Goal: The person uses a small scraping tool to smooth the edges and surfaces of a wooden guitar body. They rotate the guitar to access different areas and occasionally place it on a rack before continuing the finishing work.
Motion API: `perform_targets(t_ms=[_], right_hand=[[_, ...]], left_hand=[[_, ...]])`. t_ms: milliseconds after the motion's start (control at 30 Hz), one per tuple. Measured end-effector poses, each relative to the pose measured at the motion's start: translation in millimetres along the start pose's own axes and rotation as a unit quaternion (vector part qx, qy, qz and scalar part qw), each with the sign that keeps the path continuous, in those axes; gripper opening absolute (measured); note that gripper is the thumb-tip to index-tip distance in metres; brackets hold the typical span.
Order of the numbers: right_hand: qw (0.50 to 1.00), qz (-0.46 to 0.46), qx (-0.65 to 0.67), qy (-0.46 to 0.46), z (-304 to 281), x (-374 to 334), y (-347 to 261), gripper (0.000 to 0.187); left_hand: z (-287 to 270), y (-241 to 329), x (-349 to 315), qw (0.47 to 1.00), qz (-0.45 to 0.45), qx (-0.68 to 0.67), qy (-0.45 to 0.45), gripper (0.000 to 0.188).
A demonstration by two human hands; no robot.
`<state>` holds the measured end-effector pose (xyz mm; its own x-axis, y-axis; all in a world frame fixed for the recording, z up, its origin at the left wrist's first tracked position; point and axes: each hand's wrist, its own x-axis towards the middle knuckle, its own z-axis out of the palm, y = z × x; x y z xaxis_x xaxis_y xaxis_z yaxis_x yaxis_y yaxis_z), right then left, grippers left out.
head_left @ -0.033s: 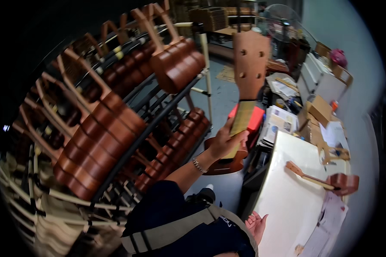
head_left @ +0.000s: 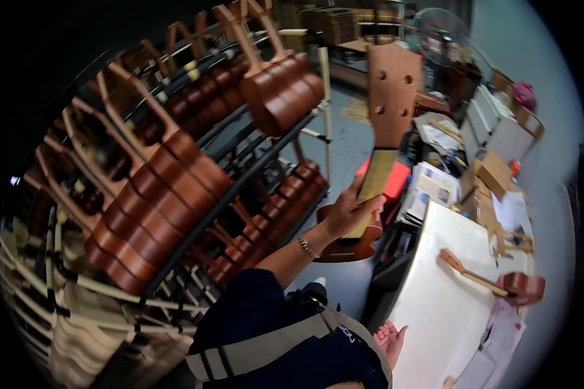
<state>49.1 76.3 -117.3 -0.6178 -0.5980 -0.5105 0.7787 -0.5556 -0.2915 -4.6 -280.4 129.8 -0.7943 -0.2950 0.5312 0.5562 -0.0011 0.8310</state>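
Observation:
My left hand [head_left: 349,212] is wrapped around the neck of an unstrung ukulele [head_left: 394,87], held upright in front of me. Its headstock points up, with peg holes and no tuners in it, and tape-like yellowish covering runs along the fingerboard. The brown body hangs below, partly hidden by my hand and wrist. Low in the picture, my right hand [head_left: 390,342] is beside the edge of the white bench [head_left: 428,285], palm turned up. Its fingers are loosely curled and apart, and nothing shows in them. A second ukulele [head_left: 522,288] lies on the bench's right side.
To the left, a rack [head_left: 240,175] with dark padded bars holds rows of brown ukulele bodies [head_left: 162,201]. Newspapers [head_left: 428,188], a cardboard box [head_left: 493,172] and papers crowd the far end of the bench. A fan [head_left: 442,35] stands at the back.
The view has turned slightly left, so the rack, bench and ukulele sit a little further right. My left hand keeps its hold on the neck.

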Motion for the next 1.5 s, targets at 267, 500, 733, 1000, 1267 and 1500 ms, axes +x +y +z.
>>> perform_targets(t_ms=[267,500,733,1000,1267,1500], right_hand=[[0.999,0.019,-0.04,0.027,41.1,58.6,-8.2,0.061],[0.997,0.022,-0.08,-0.009,87.6,125.5,-22.3,0.053],[0.995,0.038,-0.09,-0.027,113.0,148.6,1.3,0.047],[0.993,0.034,-0.111,0.019,113.1,151.2,12.7,0.043],[0.994,0.003,-0.104,0.029,121.2,168.8,8.4,0.04],[0.995,-0.031,-0.088,0.044,123.7,175.2,9.4,0.039]], left_hand=[[-110.9,48.4,25.4,0.967,0.109,0.052,0.223,0.026],[-236.7,161.5,81.9,0.893,0.264,0.217,0.292,0.037],[-357.0,227.0,100.9,0.84,0.279,0.315,0.342,0.048],[-441.3,224.1,85.2,0.778,0.207,0.42,0.418,0.042],[-464.9,209.4,69.5,0.327,0.149,0.829,0.43,0.063],[-476.8,194.5,75.8,0.086,0.04,0.895,0.436,0.072]])
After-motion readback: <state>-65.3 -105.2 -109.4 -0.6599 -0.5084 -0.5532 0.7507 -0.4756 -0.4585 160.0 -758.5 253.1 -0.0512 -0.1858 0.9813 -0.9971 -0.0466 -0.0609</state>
